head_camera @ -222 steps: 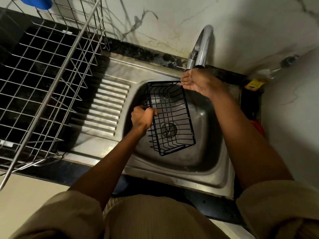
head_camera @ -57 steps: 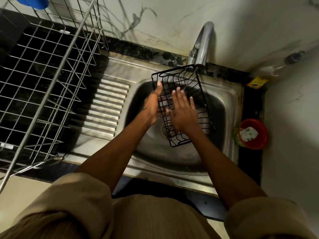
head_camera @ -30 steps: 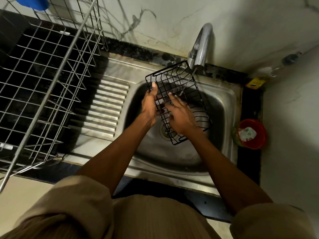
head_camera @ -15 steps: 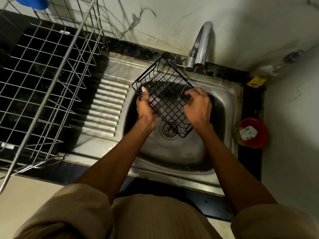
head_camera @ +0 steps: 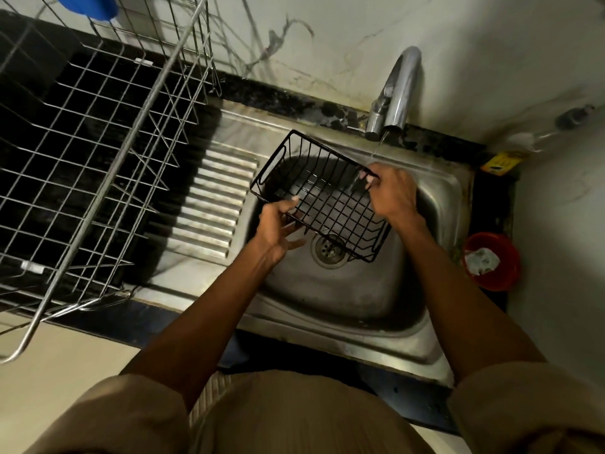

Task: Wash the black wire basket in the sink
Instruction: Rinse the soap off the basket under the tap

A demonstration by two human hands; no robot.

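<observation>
Head cam: steel sink (head_camera: 435,326), with the black wire basket (head_camera: 322,199) held tilted over its bowl, just below the tap (head_camera: 397,93). Right hand (head_camera: 391,194) curls round the basket's far rim; left hand (head_camera: 278,229) pinches the near edge, thumb on top. Red tub (head_camera: 497,280) right of the sink holds something crumpled and white.
</observation>
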